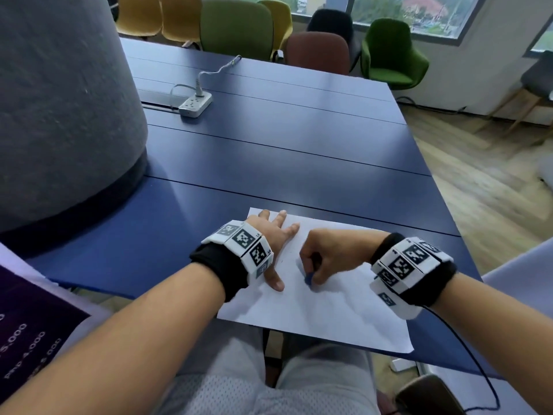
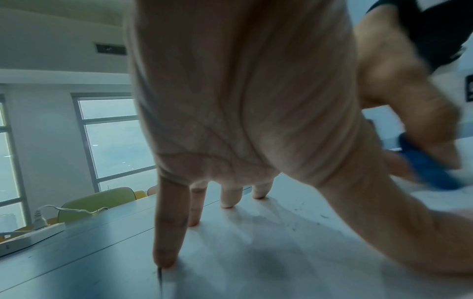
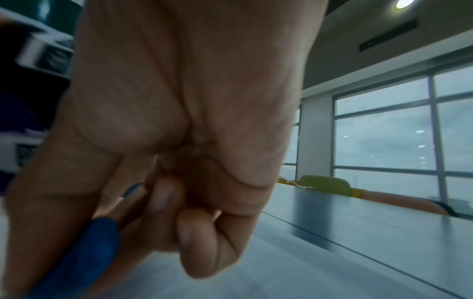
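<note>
A white sheet of paper (image 1: 329,310) lies on the blue table (image 1: 284,163) at its near edge. My left hand (image 1: 278,250) lies flat on the sheet's left part, fingers spread and straight; in the left wrist view the fingertips (image 2: 165,261) press down on the paper (image 2: 281,252). My right hand (image 1: 320,265) is curled and pinches a small blue object (image 1: 309,278), perhaps an eraser, with its tip on the sheet just right of the left thumb. The blue object (image 2: 427,168) is blurred in the left wrist view. The right wrist view shows the blue object (image 3: 84,259) under the curled fingers (image 3: 194,238).
A wide grey felt-covered column (image 1: 59,115) stands on the table's left side. A white power strip (image 1: 196,104) with a plugged cable lies further back. Upholstered chairs (image 1: 236,28) line the far edge. A black cable (image 1: 478,363) hangs from the right wristband.
</note>
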`<state>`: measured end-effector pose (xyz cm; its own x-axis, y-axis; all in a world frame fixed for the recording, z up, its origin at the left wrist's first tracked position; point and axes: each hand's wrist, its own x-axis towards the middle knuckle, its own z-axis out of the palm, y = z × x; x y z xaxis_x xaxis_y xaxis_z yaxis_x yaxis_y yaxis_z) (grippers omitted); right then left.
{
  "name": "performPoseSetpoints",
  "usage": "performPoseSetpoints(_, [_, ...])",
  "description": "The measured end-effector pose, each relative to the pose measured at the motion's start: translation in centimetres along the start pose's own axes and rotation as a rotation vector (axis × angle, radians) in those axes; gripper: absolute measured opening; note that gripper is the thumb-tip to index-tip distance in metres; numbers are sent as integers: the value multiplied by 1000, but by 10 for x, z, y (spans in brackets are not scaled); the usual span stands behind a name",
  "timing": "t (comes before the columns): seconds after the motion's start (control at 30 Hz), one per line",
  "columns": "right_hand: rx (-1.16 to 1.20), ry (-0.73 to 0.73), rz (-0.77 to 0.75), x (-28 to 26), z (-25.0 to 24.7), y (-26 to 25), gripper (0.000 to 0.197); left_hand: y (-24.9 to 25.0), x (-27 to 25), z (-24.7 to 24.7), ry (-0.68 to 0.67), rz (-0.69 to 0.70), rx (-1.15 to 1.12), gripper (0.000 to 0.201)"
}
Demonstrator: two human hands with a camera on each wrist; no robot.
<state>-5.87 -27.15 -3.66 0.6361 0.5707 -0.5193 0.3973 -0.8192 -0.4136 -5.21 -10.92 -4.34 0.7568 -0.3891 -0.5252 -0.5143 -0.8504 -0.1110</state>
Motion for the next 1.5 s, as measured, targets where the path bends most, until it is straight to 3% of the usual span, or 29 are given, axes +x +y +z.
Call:
performPoseSetpoints(0.07, [-21,-80,-3,-3,0,-3,10,0,1,-1,-3,-2,-8,135])
performPoseSetpoints(0.2, [-1,188,37,-1,-1,6,15,-1,2,0,-14,3,-17,135])
performPoseSetpoints(0.33, [25,-72,-25,-10,11,-4,9,0,0,-1,-7,1,-10,136])
performPoseSetpoints(0.5, [19,110,-7,-9,12,1,11,0,2,1,-13,-3,-22,136])
performPoseSetpoints(0.63, [-2,-16,-21,-12,15,-5,11,1,0,-1,0,-1,-6,134])
performPoseSetpoints(0.83, [-91,382,159,17,-21,27,18,-1,-1,1,18,8,-15,132])
performPoseSetpoints(0.9, [-73,450,185,21,-23,35,20,0,-1,1,16,6,-10,133])
performPoseSetpoints(1.1, [-108,223,29,14,-12,17,12,-2,1,2,28,8,-1,132])
performPoseSetpoints(1.23, [-96,414,122,19,-18,32,20,-1,1,3,32,8,-7,132])
performPoseSetpoints(1.4, [-78,220,62,11,-12,22,18,-1,3,3,25,10,-4,134])
performPoseSetpoints(1.5, [-117,386,148,13,-17,29,17,-2,4,4,32,10,-22,134])
